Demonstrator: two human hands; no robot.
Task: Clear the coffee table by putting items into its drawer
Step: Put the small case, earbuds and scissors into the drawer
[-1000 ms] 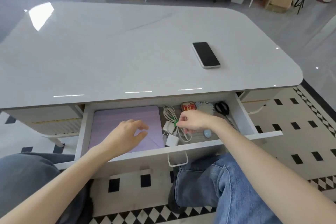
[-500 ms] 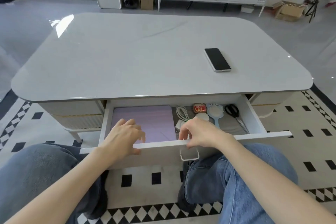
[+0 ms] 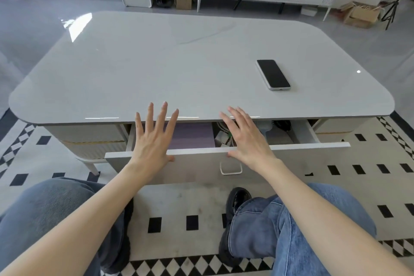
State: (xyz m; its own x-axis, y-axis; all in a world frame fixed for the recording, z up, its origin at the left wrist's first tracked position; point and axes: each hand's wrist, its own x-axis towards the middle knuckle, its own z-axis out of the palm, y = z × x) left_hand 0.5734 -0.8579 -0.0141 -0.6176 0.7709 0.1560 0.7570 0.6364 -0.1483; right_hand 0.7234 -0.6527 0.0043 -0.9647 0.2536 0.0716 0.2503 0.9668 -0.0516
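We've got both hands flat on the drawer front, palms pressing its top edge. Left hand has its fingers spread wide, holding nothing; right hand likewise splayed and empty, just left of the metal pull handle below it. The drawer is partly open, with a purple tablet case and a tangle of white cables showing in the gap. But look up on the counter: the phone lies there, away and to the right of the hands, its long axis running away from us, slightly angled. Our right hand is clearly nearer. Nothing stands between, so we'd say reach over the counter edge before shutting the drawer.
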